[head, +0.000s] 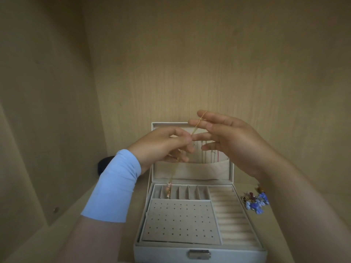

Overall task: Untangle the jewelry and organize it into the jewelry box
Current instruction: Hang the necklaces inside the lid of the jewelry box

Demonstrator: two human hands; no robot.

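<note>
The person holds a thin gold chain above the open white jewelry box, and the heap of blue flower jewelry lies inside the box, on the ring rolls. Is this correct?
Not quite. The head view shows the heap of blue flower jewelry outside the open white jewelry box, on the wooden shelf to its right.

We list: open white jewelry box [199,249], near centre; gold chain [197,126] above it, pinched in our left hand [163,147] and draped over the straight fingers of our right hand [233,141]; blue-beaded tangle [256,202] just right of the box.
</note>
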